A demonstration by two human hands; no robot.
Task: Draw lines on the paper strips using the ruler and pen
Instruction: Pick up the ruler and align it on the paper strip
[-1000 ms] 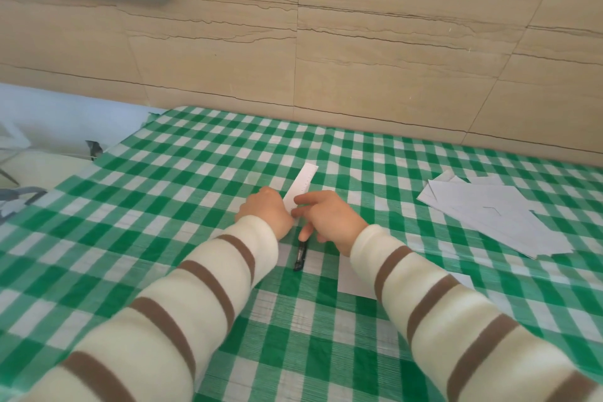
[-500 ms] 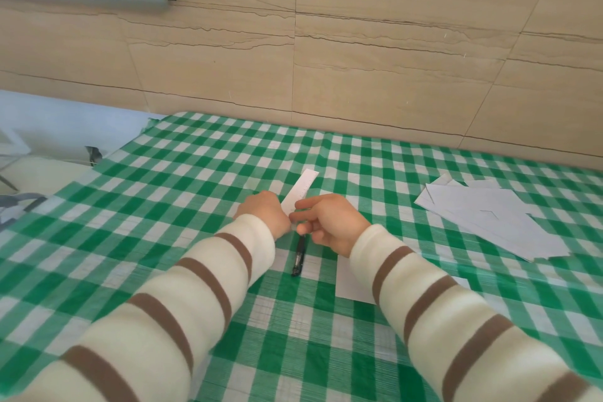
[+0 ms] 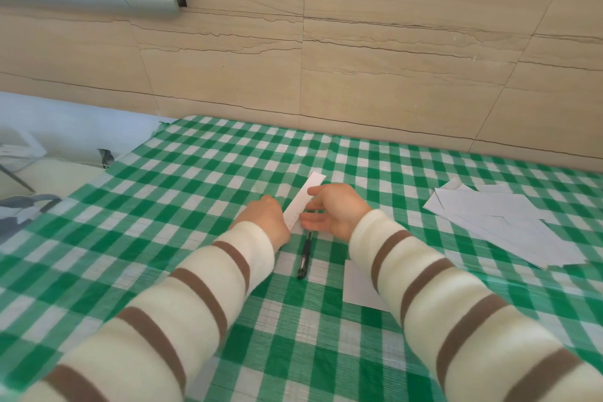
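Observation:
A narrow white strip (image 3: 308, 196) with small dots along it lies slanted on the green checked tablecloth (image 3: 163, 206); I cannot tell whether it is the ruler or paper. My left hand (image 3: 264, 217) is closed on its near end. Just right of the strip is my right hand (image 3: 337, 210), fingers apart and palm turned toward it, with the thumb tip near its upper edge. A black pen (image 3: 305, 254) rests on the cloth below both hands, touched by neither. A white paper piece (image 3: 357, 287) shows partly under my right forearm.
A loose pile of white paper sheets (image 3: 505, 225) lies at the right of the table. A beige tiled wall (image 3: 359, 75) runs along the far edge. The table's left edge (image 3: 130, 157) drops off toward a white and grey area.
My right hand has opened; its fingers were pinched at the strip beside my left hand before and now spread apart. My left hand stays on the strip's near end. The pen has not moved.

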